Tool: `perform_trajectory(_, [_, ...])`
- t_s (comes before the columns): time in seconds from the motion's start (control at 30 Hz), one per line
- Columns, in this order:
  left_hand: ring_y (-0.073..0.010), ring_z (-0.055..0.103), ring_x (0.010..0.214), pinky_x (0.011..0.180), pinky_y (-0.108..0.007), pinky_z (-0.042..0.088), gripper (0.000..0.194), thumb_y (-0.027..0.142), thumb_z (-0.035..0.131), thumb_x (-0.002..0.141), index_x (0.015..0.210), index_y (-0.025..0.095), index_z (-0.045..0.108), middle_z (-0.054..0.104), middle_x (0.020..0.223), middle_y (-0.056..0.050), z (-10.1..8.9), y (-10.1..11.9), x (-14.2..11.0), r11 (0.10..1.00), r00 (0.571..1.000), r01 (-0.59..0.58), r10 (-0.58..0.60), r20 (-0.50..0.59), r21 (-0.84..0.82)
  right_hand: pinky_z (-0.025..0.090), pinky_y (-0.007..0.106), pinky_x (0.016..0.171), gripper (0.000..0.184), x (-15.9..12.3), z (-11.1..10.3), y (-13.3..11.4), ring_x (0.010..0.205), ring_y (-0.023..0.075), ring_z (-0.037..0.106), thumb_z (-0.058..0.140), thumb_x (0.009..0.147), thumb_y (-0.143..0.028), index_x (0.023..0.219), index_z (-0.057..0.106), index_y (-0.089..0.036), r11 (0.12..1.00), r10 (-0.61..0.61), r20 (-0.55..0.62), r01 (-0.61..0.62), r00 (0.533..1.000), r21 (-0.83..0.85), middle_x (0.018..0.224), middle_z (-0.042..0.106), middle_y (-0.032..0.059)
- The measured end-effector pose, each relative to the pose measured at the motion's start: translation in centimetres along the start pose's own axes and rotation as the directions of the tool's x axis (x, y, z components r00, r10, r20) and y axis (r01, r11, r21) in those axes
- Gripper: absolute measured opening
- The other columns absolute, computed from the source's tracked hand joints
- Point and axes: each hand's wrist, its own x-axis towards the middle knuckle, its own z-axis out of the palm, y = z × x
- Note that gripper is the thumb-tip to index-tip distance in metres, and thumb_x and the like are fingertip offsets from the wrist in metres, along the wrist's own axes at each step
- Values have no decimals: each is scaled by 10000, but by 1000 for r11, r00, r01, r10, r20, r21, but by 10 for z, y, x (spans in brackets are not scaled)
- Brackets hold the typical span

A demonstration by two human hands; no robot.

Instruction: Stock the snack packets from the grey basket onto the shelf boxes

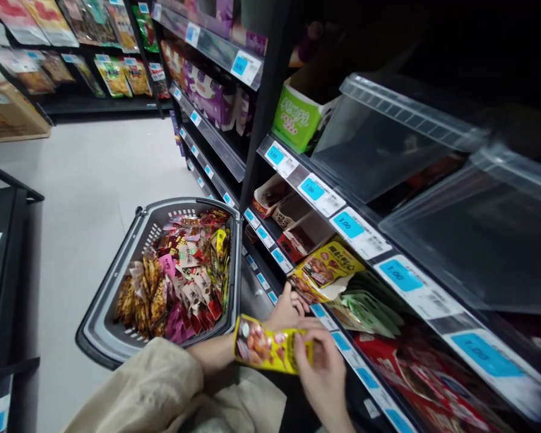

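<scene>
My right hand (pixel 323 368) pinches a yellow snack packet (pixel 268 347) with pictures of food on it, holding it in front of my left forearm. Just beyond, my left hand (pixel 291 308) has its fingers curled at the near corner of a yellow cardboard display box (pixel 327 270), which sits tilted at the shelf's front edge. The inside of that box is mostly hidden from view. To the left of my arms stands a grey shopping basket (pixel 112 285), filled with snack packets (pixel 192 270) in red, brown, white, pink and yellow.
Green packets (pixel 369 310) and red packets (pixel 415 373) lie right of the yellow box. Above runs a shelf edge with price tags (pixel 349 225), carrying clear plastic bins (pixel 388 132) and a green box (pixel 297 117). A black rack (pixel 9 264) stands at left, a carton (pixel 13 114) farther back.
</scene>
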Motion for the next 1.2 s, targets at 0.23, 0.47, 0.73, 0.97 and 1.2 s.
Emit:
perform_trajectory(0.23, [-78, 597, 664, 583, -180, 467, 817, 418, 999, 529, 1090, 239, 433, 639, 817, 59, -11, 8, -2, 998, 1000, -17, 16, -25, -55, 572, 291, 556, 623, -56, -85, 39, 607, 193, 695, 964, 629, -457, 1146, 660, -289, 693, 643, -142, -492, 752, 527, 871, 750, 29])
perform_trajectory(0.47, [-74, 628, 726, 709, -210, 523, 786, 339, 1001, 512, 1037, 239, 424, 607, 861, 64, -10, 8, 4, 996, 998, -47, 44, -42, -74, 594, 390, 940, 886, -128, -102, 85, 1025, 266, 762, 1004, 592, -317, 1401, 643, -328, 306, 795, 57, -481, 604, 822, 1159, 788, 67])
perform_trajectory(0.73, [-41, 544, 697, 741, -203, 479, 760, 298, 980, 543, 1032, 242, 400, 473, 841, 108, -20, 9, 17, 972, 970, -180, 201, -136, 151, 603, 293, 801, 513, -114, -118, 74, 793, 187, 755, 1061, 445, -274, 875, 791, -195, 267, 832, -150, -149, 534, 952, 867, 815, 30])
perform_trajectory(0.97, [-103, 584, 884, 816, -269, 512, 968, 357, 950, 567, 1300, 304, 319, 530, 1073, 43, -29, 5, 28, 886, 926, -341, 375, -52, 314, 603, 299, 737, 456, -110, -129, 75, 715, 186, 758, 1032, 535, -399, 855, 811, -162, 345, 836, -276, -64, 474, 936, 863, 826, 68])
perform_trajectory(1.2, [-115, 513, 766, 735, -284, 530, 1075, 357, 912, 615, 1448, 327, 234, 410, 894, 74, -39, -2, 34, 802, 878, -395, 474, -75, 448, 602, 315, 756, 384, -109, -131, 79, 730, 211, 770, 972, 655, -430, 834, 802, -135, 372, 807, -328, 8, 491, 928, 840, 823, 95])
